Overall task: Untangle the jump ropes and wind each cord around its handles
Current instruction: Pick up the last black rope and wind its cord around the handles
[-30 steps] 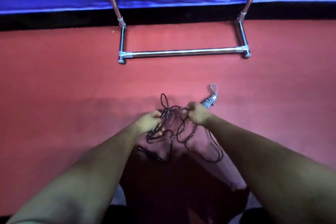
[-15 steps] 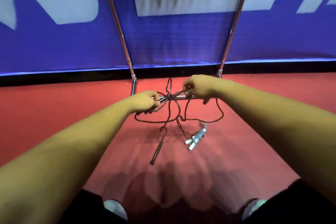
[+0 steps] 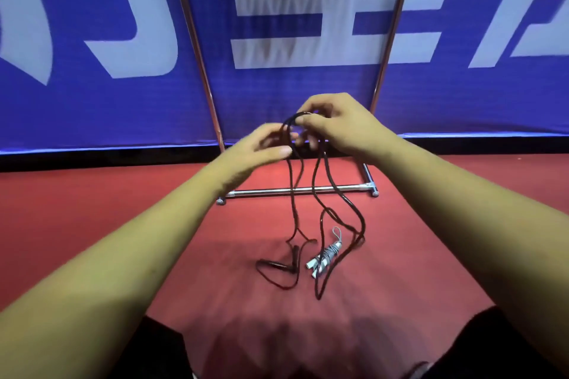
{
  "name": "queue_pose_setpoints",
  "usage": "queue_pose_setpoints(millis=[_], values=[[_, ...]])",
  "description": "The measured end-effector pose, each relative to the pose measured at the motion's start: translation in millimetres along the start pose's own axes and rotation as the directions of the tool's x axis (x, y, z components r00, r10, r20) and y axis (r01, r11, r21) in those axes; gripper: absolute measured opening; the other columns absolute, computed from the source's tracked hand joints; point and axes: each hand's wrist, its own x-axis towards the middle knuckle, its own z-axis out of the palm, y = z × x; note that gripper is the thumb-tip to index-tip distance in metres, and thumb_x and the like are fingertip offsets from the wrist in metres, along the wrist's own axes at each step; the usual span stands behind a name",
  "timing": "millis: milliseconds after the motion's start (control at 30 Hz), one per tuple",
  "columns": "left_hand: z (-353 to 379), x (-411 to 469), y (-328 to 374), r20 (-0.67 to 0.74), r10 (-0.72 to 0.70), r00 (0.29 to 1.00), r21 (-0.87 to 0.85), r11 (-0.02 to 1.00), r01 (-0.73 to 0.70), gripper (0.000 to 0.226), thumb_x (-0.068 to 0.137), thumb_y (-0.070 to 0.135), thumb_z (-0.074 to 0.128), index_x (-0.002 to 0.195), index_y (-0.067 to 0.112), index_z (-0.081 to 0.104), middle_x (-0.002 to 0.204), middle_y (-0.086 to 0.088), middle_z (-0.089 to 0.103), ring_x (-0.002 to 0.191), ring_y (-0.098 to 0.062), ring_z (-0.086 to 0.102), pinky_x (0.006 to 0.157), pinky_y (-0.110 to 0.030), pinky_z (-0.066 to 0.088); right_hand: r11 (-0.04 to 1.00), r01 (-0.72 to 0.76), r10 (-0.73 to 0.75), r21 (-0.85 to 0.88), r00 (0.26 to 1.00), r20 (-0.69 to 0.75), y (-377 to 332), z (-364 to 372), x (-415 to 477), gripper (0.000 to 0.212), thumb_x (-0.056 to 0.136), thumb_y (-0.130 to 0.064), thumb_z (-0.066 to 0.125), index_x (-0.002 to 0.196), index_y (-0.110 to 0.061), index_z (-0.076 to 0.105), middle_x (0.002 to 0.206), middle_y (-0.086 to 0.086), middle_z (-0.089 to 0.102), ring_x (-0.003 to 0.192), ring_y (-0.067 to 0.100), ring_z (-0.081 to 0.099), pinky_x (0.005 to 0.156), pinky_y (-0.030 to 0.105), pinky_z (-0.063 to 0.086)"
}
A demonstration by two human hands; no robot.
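Note:
A black jump rope cord (image 3: 320,200) hangs in several strands from my two hands, held up in front of the blue banner. My right hand (image 3: 335,126) pinches the top loop of the cord. My left hand (image 3: 261,148) sits just below and left of it, fingers curled round the strands. The cord's lower loops and its black handles (image 3: 292,258) lie on the red floor. Beside them lies a white-handled jump rope (image 3: 324,257), its grey cord wound around its handles, with a small loop sticking up.
A chrome rack stands behind the ropes, its base bar (image 3: 295,191) on the floor and two uprights (image 3: 197,49) rising in front of the blue banner (image 3: 92,101). Dark items hang from the rack's top edge. My knees fill the lower corners.
Both hands have risen from near the floor to chest height, lifting the black cord so it hangs in long strands. The white-handled rope dropped free and lies on the floor.

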Motion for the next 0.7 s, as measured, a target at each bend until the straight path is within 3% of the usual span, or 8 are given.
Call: queue_pose_setpoints(millis=[100,200,300,367,433,533,633,700], values=[[25.5,1.4,-9.5,0.177,-0.087,0.98,-0.13,0.985,0.111,0.032,0.087,0.019,0.065,0.119,0.023,0.059,0.109,0.011,0.071,0.113,-0.005,0.061,0.095,-0.02,0.046,0.953,-0.024,0.029,0.301,1.0,-0.01,3.4,2.7,3.0,0.008,0.095,-0.01,0.057,0.088,-0.007,0.059,0.054,0.005,0.05,0.041,0.02,0.047,0.047,0.027,0.039],[32.6,5.7,-18.6,0.158,-0.128,0.979,0.005,0.992,0.128,0.003,0.095,0.007,0.061,0.097,0.007,0.061,0.076,-0.002,0.068,0.087,-0.018,0.07,0.08,-0.022,0.051,0.846,-0.055,0.098,0.53,0.994,-0.054,12.9,-2.9,6.6,0.01,0.096,-0.01,0.053,0.087,-0.007,0.056,0.05,-0.002,0.035,0.04,0.011,0.023,0.044,0.02,0.018],[18.8,6.7,-39.2,0.21,-0.331,0.92,0.28,0.922,0.268,0.009,0.097,0.003,0.056,0.089,0.003,0.061,0.059,-0.004,0.058,0.068,-0.025,0.069,0.067,-0.025,0.052,0.821,-0.01,0.141,0.571,0.973,-0.185,23.4,-23.6,10.4,0.016,0.096,-0.008,0.052,0.081,-0.008,0.058,0.049,-0.004,0.031,0.041,0.01,0.021,0.043,0.02,0.014],[4.3,5.6,-54.1,0.151,-0.421,0.894,0.46,0.831,0.314,0.018,0.098,0.008,0.054,0.084,0.006,0.064,0.053,0.0,0.053,0.064,-0.026,0.068,0.065,-0.027,0.05,0.932,-0.029,0.148,0.362,0.941,-0.306,35.1,-37.2,10.5,0.017,0.093,-0.007,0.055,0.077,-0.009,0.061,0.05,-0.001,0.037,0.041,0.011,0.027,0.041,0.021,0.02],[-5.2,8.7,-53.8,0.039,-0.403,0.915,0.386,0.85,0.358,0.022,0.102,0.012,0.049,0.085,0.006,0.061,0.048,0.002,0.039,0.057,-0.027,0.064,0.057,-0.023,0.048,0.993,-0.112,0.112,0.02,0.927,-0.359,52.9,-48.8,8.3,0.014,0.093,-0.009,0.056,0.081,-0.01,0.063,0.054,0.002,0.046,0.039,0.008,0.036,0.04,0.02,0.029],[-10.4,15.7,-32.6,-0.046,-0.321,0.946,0.165,0.931,0.324,0.025,0.106,0.015,0.041,0.086,0.006,0.052,0.048,0.005,0.027,0.039,-0.015,0.036,0.042,-0.021,0.036,0.898,-0.32,0.283,-0.302,0.945,-0.161,73.7,-57.7,2.6,0.004,0.089,-0.009,0.063,0.088,-0.005,0.062,0.069,0.015,0.066,0.047,0.017,0.055,0.047,0.026,0.047],[-7.0,20.8,-14.5,0.014,-0.287,0.958,0.144,0.949,0.282,0.025,0.106,0.017,0.041,0.087,0.006,0.053,0.049,0.007,0.024,0.041,-0.007,0.019,0.04,-0.019,0.021,0.703,-0.372,0.457,-0.606,0.889,-0.015,78.9,-54.0,0.2,0.058,0.073,-0.024,0.083,0.115,-0.003,0.049,0.101,0.019,0.067,0.08,0.029,0.065,0.072,0.04,0.055],[-3.8,20.3,-5.2,0.037,-0.264,0.964,0.23,0.941,0.249,0.025,0.104,0.016,0.045,0.084,0.007,0.056,0.049,0.007,0.028,0.042,-0.007,0.021,0.042,-0.018,0.023,0.723,-0.292,0.409,-0.627,0.911,0.048,70.5,-36.7,-1.8,0.104,0.065,-0.036,0.087,0.144,-0.01,0.024,0.134,0.016,0.048,0.108,0.029,0.057,0.091,0.04,0.048]])
